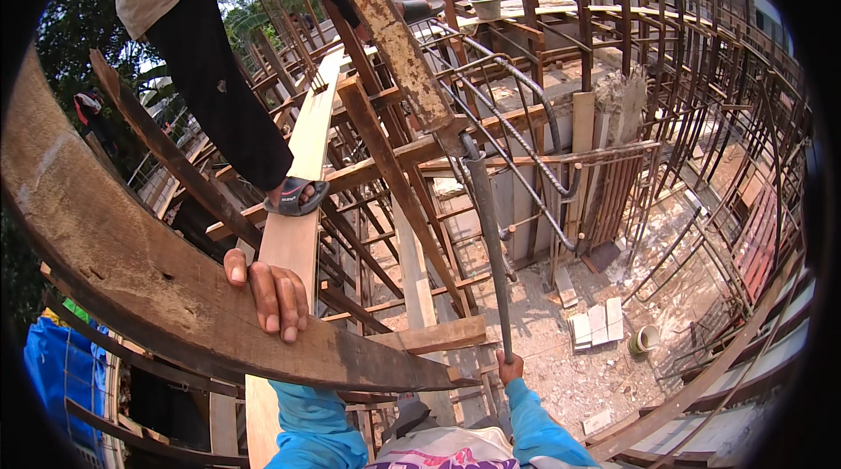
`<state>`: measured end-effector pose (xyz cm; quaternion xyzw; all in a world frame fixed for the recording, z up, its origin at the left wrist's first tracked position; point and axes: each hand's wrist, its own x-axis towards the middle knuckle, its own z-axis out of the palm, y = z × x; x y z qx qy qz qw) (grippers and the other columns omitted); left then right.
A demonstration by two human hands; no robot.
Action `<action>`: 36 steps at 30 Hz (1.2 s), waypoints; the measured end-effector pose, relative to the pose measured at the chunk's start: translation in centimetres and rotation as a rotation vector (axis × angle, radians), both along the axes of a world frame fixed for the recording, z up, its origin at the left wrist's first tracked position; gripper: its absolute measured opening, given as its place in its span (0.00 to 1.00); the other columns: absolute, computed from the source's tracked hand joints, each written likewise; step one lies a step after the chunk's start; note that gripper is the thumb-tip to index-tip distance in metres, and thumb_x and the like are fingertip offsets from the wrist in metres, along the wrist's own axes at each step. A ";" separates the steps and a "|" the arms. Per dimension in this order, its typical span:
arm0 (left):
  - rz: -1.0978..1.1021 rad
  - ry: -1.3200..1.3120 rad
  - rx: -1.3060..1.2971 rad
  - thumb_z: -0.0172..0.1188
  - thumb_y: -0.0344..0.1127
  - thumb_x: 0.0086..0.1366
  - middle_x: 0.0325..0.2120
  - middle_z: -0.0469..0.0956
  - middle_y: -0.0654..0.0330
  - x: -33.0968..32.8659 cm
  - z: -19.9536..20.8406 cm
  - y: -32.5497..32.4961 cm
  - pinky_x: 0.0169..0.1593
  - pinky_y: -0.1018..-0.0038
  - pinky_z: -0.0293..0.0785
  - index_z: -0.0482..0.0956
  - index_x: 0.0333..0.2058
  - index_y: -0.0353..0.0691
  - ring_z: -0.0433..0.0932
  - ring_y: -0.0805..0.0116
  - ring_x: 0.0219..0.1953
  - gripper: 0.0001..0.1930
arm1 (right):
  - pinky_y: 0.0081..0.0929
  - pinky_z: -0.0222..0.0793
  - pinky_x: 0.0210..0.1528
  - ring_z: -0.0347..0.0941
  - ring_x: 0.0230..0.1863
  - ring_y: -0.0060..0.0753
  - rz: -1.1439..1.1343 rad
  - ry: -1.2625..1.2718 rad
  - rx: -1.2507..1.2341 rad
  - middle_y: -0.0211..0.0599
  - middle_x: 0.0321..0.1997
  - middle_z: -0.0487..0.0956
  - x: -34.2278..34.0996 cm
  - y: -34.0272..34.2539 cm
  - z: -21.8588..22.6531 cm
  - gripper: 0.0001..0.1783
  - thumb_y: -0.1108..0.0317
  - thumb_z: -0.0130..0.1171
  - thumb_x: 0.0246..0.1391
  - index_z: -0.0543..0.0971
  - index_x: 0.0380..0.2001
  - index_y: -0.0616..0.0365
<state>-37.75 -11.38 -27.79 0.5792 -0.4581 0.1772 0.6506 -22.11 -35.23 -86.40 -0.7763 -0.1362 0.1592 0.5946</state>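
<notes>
one left hand (pixel 279 298) curls firmly over a beam (pixel 166 289), right hand (pixel 510 368) wraps a grey bar (pixel 490 246); sandal (pixel 294 196) lettering unreadably small.

We hook our left hand (pixel 279 296) over a big board (pixel 188 281) and wrap our right hand (pixel 509 367) around a long bar (pixel 492 246). The bar's top is by a rusty beam (pixel 399 44). Past our left hand, we see someone's foot (pixel 307 193) in a dark sandal (pixel 284 198) on a plank (pixel 290 246). Down below, a bucket (pixel 644 340) sits near pale slabs (pixel 597 325).
</notes>
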 end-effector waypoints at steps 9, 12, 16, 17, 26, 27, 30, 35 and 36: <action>0.072 -0.017 -0.043 0.39 0.39 0.70 0.25 0.75 0.52 -0.3 -0.1 -0.3 0.30 0.63 0.76 0.59 0.49 0.40 0.79 0.55 0.26 0.14 | 0.39 0.63 0.26 0.68 0.19 0.38 -0.009 -0.030 -0.027 0.45 0.14 0.71 2.0 1.8 1.1 0.26 0.49 0.59 0.48 0.75 0.16 0.64; 0.083 -0.030 -0.047 0.39 0.40 0.69 0.25 0.75 0.52 -0.1 -0.1 -0.5 0.29 0.64 0.76 0.59 0.48 0.40 0.79 0.55 0.26 0.13 | 0.39 0.62 0.26 0.67 0.18 0.38 0.027 0.010 -0.044 0.44 0.14 0.71 2.1 1.1 0.6 0.26 0.48 0.59 0.48 0.75 0.17 0.64; 0.073 -0.022 -0.024 0.39 0.40 0.70 0.26 0.76 0.51 0.0 0.0 -0.4 0.30 0.64 0.76 0.58 0.48 0.40 0.79 0.55 0.27 0.13 | 0.36 0.62 0.26 0.63 0.19 0.31 0.039 0.046 -0.037 0.40 0.14 0.70 0.4 0.5 -0.4 0.24 0.51 0.60 0.49 0.74 0.17 0.64; 0.064 -0.021 -0.025 0.39 0.40 0.70 0.26 0.76 0.51 0.0 0.0 -0.4 0.30 0.64 0.76 0.58 0.48 0.40 0.79 0.55 0.27 0.13 | 0.34 0.61 0.24 0.59 0.18 0.24 0.020 0.054 0.004 0.35 0.12 0.67 0.1 0.5 -0.2 0.24 0.53 0.60 0.49 0.72 0.15 0.64; 0.047 0.006 -0.003 0.39 0.39 0.70 0.26 0.75 0.51 -0.4 0.2 -0.3 0.31 0.63 0.76 0.58 0.48 0.40 0.79 0.53 0.27 0.13 | 0.33 0.64 0.26 0.64 0.18 0.25 0.041 0.064 -0.058 0.36 0.13 0.71 1.2 2.7 -1.0 0.22 0.54 0.62 0.48 0.75 0.18 0.65; 0.046 0.001 -0.005 0.39 0.39 0.70 0.26 0.75 0.51 -0.3 0.0 -0.3 0.31 0.63 0.76 0.58 0.48 0.40 0.79 0.53 0.27 0.13 | 0.34 0.65 0.27 0.67 0.19 0.27 0.032 0.020 -0.070 0.38 0.14 0.73 1.5 3.0 -1.2 0.21 0.54 0.62 0.48 0.76 0.19 0.65; 0.055 -0.035 -0.054 0.39 0.39 0.70 0.26 0.75 0.51 0.1 -0.7 -0.3 0.30 0.63 0.76 0.58 0.48 0.39 0.79 0.53 0.27 0.13 | 0.37 0.67 0.29 0.71 0.21 0.37 0.002 -0.010 -0.065 0.45 0.17 0.75 2.1 2.8 -1.7 0.22 0.52 0.61 0.48 0.78 0.20 0.65; 0.095 -0.040 -0.085 0.39 0.42 0.69 0.25 0.75 0.51 -0.6 -0.8 -0.5 0.28 0.64 0.75 0.59 0.47 0.38 0.79 0.53 0.26 0.15 | 0.41 0.67 0.30 0.74 0.23 0.47 0.022 0.023 -0.047 0.51 0.19 0.75 1.9 3.4 0.6 0.24 0.50 0.59 0.48 0.78 0.19 0.65; 0.091 -0.050 -0.077 0.39 0.42 0.69 0.25 0.75 0.51 -0.7 -0.8 -0.5 0.28 0.64 0.75 0.59 0.47 0.38 0.79 0.53 0.26 0.15 | 0.42 0.67 0.31 0.74 0.24 0.48 0.050 0.034 -0.066 0.51 0.19 0.76 1.9 3.5 1.0 0.24 0.50 0.59 0.48 0.78 0.20 0.65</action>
